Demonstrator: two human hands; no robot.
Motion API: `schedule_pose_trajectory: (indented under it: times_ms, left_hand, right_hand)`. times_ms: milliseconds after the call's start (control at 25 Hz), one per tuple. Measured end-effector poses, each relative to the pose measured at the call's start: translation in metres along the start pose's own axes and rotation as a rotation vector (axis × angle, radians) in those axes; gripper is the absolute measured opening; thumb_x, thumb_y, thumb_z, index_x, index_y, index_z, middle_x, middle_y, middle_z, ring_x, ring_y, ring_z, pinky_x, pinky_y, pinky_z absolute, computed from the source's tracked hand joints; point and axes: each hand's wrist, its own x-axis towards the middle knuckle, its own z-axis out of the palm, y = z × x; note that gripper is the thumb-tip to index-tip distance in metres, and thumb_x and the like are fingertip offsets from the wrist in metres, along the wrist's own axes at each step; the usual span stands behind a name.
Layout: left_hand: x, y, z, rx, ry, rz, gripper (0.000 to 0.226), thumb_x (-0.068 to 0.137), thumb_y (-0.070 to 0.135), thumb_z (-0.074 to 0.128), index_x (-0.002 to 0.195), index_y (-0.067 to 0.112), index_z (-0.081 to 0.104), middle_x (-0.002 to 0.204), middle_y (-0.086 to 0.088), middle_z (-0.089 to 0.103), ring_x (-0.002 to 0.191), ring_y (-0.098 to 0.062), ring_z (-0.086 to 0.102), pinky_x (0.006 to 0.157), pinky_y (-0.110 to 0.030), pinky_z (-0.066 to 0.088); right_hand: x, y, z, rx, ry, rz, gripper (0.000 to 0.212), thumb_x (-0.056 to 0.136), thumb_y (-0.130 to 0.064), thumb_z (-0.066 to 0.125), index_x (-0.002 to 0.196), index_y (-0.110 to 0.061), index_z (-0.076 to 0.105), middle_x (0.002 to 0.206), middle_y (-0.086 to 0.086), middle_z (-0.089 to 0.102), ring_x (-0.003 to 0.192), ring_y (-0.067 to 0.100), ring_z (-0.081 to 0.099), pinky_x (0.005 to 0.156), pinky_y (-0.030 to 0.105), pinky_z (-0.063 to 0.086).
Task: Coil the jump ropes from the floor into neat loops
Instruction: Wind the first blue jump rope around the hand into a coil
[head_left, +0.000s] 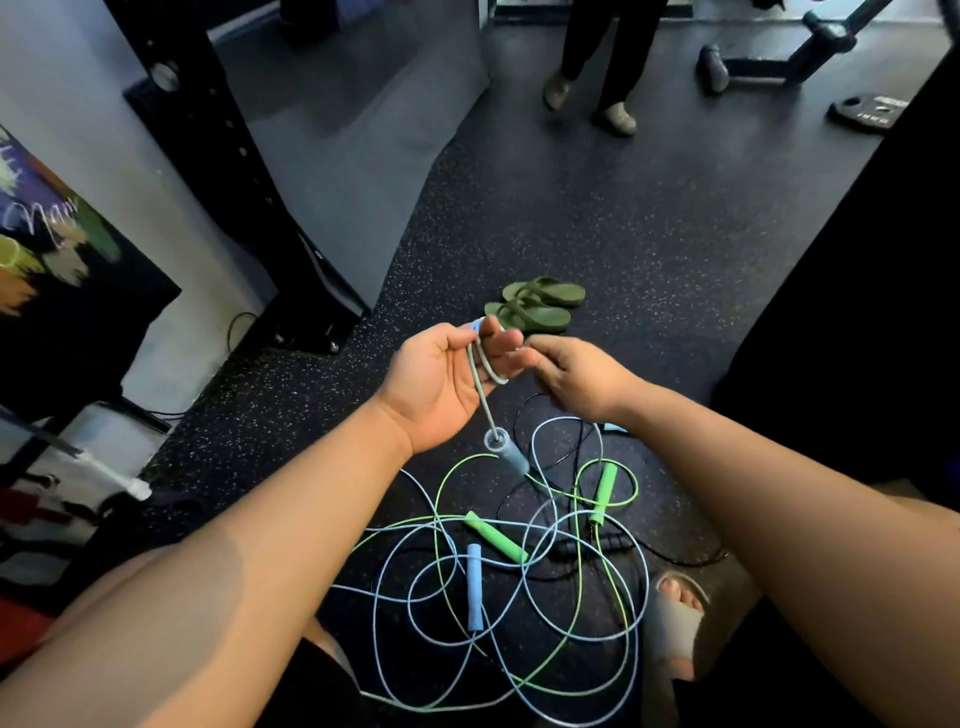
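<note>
Left hand (441, 384) gripping loops of blue rope (500, 378) above its dangling handle (508, 453), I'd feed even wraps with my right hand (576, 376), whose grip I cannot tell.

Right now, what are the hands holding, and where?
A light blue jump rope, by its cord, looped round fingers of the left hand. Right hand: unclear.
</note>
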Motion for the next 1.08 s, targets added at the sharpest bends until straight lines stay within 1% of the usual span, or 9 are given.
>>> schedule_pose_trajectory:
  times_ms: [160, 320, 400, 520, 640, 760, 840, 920, 1080]
  left_hand:
    - [0.004, 0.006, -0.006, -0.021, 0.038, 0.075, 0.031, 0.102, 0.009, 0.027, 0.097, 0.011, 0.057, 0.095, -0.01, 0.077, 0.093, -0.029, 0.075, 0.09, -0.036, 0.055]
    - [0.01, 0.015, -0.013, -0.037, 0.079, 0.164, 0.029, 0.103, 0.007, 0.028, 0.102, 0.011, 0.057, 0.108, -0.012, 0.076, 0.105, -0.029, 0.072, 0.092, -0.034, 0.056]
    - [0.015, 0.02, -0.021, 0.013, 0.127, 0.213, 0.027, 0.103, 0.006, 0.029, 0.107, 0.01, 0.056, 0.114, -0.014, 0.074, 0.112, -0.029, 0.07, 0.1, -0.036, 0.051]
    - [0.022, 0.018, -0.033, 0.224, 0.261, 0.267, 0.025, 0.101, 0.001, 0.032, 0.111, 0.004, 0.054, 0.11, -0.016, 0.075, 0.111, -0.031, 0.07, 0.103, -0.037, 0.048]
    - [0.026, 0.008, -0.038, 0.487, 0.3, 0.215, 0.024, 0.099, -0.003, 0.035, 0.112, 0.0, 0.056, 0.101, -0.015, 0.077, 0.107, -0.03, 0.071, 0.099, -0.034, 0.052]
    - [0.024, -0.005, -0.035, 0.602, 0.267, 0.123, 0.026, 0.099, 0.002, 0.038, 0.103, 0.002, 0.063, 0.082, -0.007, 0.078, 0.077, -0.016, 0.074, 0.075, -0.027, 0.055]
    - [0.021, -0.009, -0.03, 0.63, 0.205, 0.041, 0.035, 0.101, 0.015, 0.033, 0.086, 0.007, 0.063, 0.064, 0.002, 0.069, 0.057, -0.007, 0.062, 0.066, -0.027, 0.046]
    - [0.015, -0.01, -0.022, 0.574, 0.03, -0.104, 0.045, 0.102, 0.03, 0.019, 0.078, 0.008, 0.051, 0.065, -0.003, 0.065, 0.062, -0.011, 0.061, 0.071, -0.029, 0.046]
    - [0.009, -0.009, -0.012, 0.502, -0.165, -0.231, 0.066, 0.093, 0.046, 0.016, 0.097, -0.005, 0.058, 0.081, -0.025, 0.07, 0.084, -0.041, 0.07, 0.084, -0.036, 0.056]
  right_hand:
    - [-0.005, -0.009, 0.01, -0.038, -0.165, 0.038, 0.032, 0.107, -0.032, 0.039, 0.1, -0.013, 0.063, 0.058, -0.007, 0.052, 0.046, -0.004, 0.052, 0.054, 0.017, 0.037]
    - [-0.009, -0.015, 0.016, -0.206, -0.3, 0.044, 0.028, 0.106, -0.029, 0.039, 0.109, -0.011, 0.059, 0.068, -0.007, 0.053, 0.06, 0.003, 0.052, 0.063, 0.028, 0.038]
    - [-0.011, -0.018, 0.019, -0.289, -0.343, -0.001, 0.026, 0.105, -0.03, 0.04, 0.109, -0.01, 0.057, 0.077, 0.0, 0.06, 0.072, 0.019, 0.058, 0.068, 0.034, 0.044]
    - [-0.01, -0.028, 0.02, -0.349, -0.294, -0.087, 0.028, 0.104, -0.035, 0.041, 0.101, -0.012, 0.057, 0.082, 0.009, 0.066, 0.077, 0.031, 0.061, 0.073, 0.044, 0.05]
    - [-0.01, -0.04, 0.015, -0.412, -0.186, -0.218, 0.03, 0.102, -0.038, 0.044, 0.091, -0.015, 0.058, 0.075, 0.007, 0.062, 0.071, 0.032, 0.059, 0.065, 0.042, 0.048]
    - [-0.012, -0.049, 0.006, -0.376, -0.073, -0.335, 0.019, 0.101, -0.037, 0.05, 0.104, -0.023, 0.063, 0.084, 0.006, 0.068, 0.069, 0.022, 0.057, 0.061, 0.034, 0.04]
    - [-0.013, -0.05, 0.001, -0.336, -0.033, -0.33, 0.021, 0.101, -0.04, 0.05, 0.106, -0.024, 0.064, 0.084, 0.0, 0.069, 0.068, 0.017, 0.056, 0.06, 0.034, 0.043]
    - [-0.011, -0.044, -0.004, -0.313, 0.021, -0.299, 0.027, 0.1, -0.042, 0.051, 0.095, -0.019, 0.065, 0.077, -0.004, 0.068, 0.066, 0.018, 0.058, 0.058, 0.032, 0.042]
    - [-0.006, -0.028, -0.016, -0.214, 0.123, -0.269, 0.027, 0.092, -0.047, 0.063, 0.084, -0.021, 0.059, 0.07, -0.008, 0.062, 0.064, 0.014, 0.056, 0.058, 0.03, 0.042]
